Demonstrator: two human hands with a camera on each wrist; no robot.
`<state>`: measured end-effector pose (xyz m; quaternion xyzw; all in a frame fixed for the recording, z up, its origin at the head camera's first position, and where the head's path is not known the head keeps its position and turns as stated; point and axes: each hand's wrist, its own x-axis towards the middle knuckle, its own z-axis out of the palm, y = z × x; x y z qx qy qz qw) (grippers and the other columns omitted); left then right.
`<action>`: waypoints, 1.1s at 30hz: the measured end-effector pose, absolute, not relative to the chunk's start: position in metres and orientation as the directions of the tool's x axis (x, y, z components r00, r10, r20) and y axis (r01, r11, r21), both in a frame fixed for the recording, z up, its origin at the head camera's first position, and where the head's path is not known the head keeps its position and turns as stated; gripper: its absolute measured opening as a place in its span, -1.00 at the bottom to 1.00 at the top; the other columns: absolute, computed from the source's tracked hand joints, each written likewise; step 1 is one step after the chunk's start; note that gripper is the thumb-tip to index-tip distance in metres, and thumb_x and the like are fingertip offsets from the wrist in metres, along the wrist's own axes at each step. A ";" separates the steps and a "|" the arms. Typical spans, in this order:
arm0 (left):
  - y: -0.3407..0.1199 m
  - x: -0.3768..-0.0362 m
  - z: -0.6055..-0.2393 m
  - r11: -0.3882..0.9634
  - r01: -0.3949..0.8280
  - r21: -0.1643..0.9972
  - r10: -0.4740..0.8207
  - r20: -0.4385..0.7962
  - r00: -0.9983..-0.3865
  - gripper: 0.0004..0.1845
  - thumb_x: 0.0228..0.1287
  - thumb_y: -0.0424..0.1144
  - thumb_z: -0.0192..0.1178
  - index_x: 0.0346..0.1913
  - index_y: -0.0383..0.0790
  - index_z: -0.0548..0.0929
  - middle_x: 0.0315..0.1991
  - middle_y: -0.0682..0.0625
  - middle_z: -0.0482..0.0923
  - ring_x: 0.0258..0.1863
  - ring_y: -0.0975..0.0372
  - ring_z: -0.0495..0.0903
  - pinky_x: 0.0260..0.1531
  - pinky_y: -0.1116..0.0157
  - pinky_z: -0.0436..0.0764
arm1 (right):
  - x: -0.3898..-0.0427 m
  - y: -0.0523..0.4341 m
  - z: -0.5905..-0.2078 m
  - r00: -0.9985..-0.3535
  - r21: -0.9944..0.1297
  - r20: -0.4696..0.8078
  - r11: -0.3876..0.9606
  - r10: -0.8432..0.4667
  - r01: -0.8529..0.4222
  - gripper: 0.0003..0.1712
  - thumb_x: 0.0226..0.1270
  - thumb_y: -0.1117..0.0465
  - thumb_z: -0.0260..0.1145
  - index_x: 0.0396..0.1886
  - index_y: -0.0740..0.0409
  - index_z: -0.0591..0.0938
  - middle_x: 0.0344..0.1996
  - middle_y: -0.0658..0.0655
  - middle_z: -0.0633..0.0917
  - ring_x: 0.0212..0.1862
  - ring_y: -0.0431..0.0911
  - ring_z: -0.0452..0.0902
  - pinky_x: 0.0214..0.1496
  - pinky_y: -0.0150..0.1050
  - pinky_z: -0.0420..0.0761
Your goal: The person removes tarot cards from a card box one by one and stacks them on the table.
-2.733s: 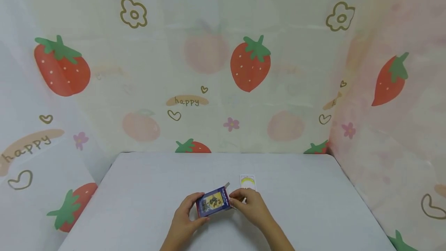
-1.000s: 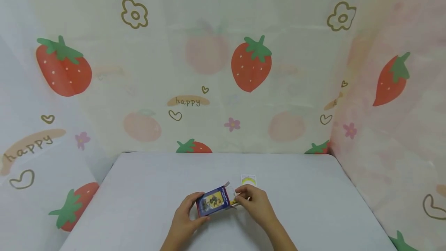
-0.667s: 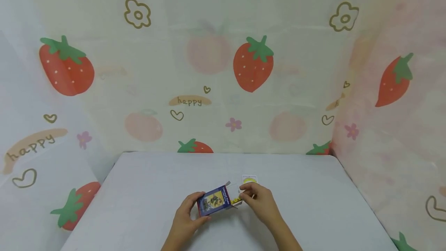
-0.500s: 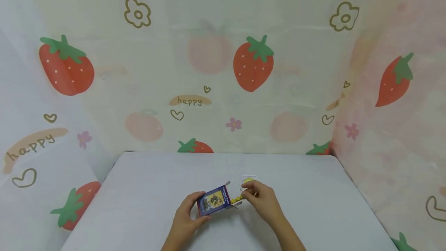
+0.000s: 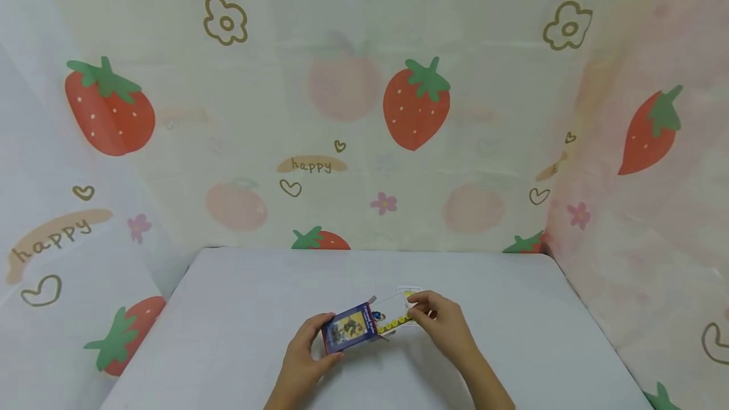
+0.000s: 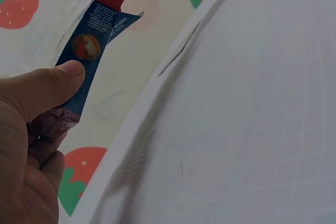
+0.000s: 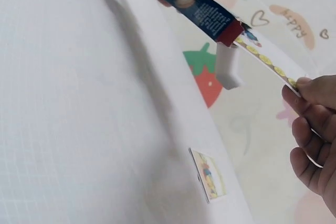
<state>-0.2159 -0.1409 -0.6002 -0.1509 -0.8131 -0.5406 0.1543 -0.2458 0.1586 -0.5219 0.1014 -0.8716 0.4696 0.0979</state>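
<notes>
Card half out of the box

My left hand [image 5: 300,359] grips the box [image 5: 348,328]; my right hand [image 5: 441,324] pinches a card [image 5: 394,320] above the table [image 5: 228,334].

A small dark blue card box [image 5: 348,329] sits low in the centre of the head view, lifted off the table and tilted, its broad face showing a yellow picture. Its right end is open, with a pale flap [image 7: 229,69] hanging from the mouth and a red inner edge showing there. In the left wrist view the box [image 6: 89,45] runs up toward the upper left of the frame, narrow side on, with white print and a round orange picture. A white card [image 5: 397,315] with a row of yellow dots along its edge sticks partway out of the open end, toward the right. Another card [image 7: 208,174] lies flat on the table, at the lower middle of the right wrist view.
</notes>
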 end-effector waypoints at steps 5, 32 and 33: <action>-0.142 -0.214 -0.598 0.352 0.373 0.859 0.071 0.373 -0.925 -0.14 -0.14 -0.42 0.64 0.33 0.01 0.54 0.29 0.12 0.53 0.39 0.11 0.46 0.46 0.43 0.33 | -0.246 0.164 -0.520 -0.959 -0.804 0.272 0.527 -0.083 -0.274 -0.80 0.27 0.24 0.50 -0.11 0.03 0.76 -0.44 -0.20 0.73 -0.37 -0.28 0.58 -0.24 -0.41 0.62; -0.142 -0.214 -0.593 0.333 0.361 0.871 0.053 0.366 -0.929 -0.14 -0.14 -0.41 0.64 0.34 -0.13 0.54 0.31 0.01 0.54 0.39 0.12 0.46 0.48 0.44 0.31 | -0.258 0.197 -0.500 -0.937 -0.762 0.326 0.550 -0.128 -0.341 -0.80 0.36 0.23 0.44 -0.04 0.03 0.74 -0.39 -0.14 0.74 -0.28 -0.24 0.61 -0.17 -0.37 0.65; -0.142 -0.214 -0.593 0.334 0.364 0.869 0.052 0.369 -0.928 -0.14 -0.15 -0.42 0.64 0.34 -0.13 0.54 0.31 0.01 0.54 0.38 0.12 0.46 0.47 0.45 0.31 | -0.259 0.199 -0.499 -0.935 -0.758 0.330 0.553 -0.132 -0.345 -0.80 0.36 0.23 0.44 -0.04 0.04 0.73 -0.38 -0.13 0.73 -0.27 -0.23 0.61 -0.17 -0.37 0.65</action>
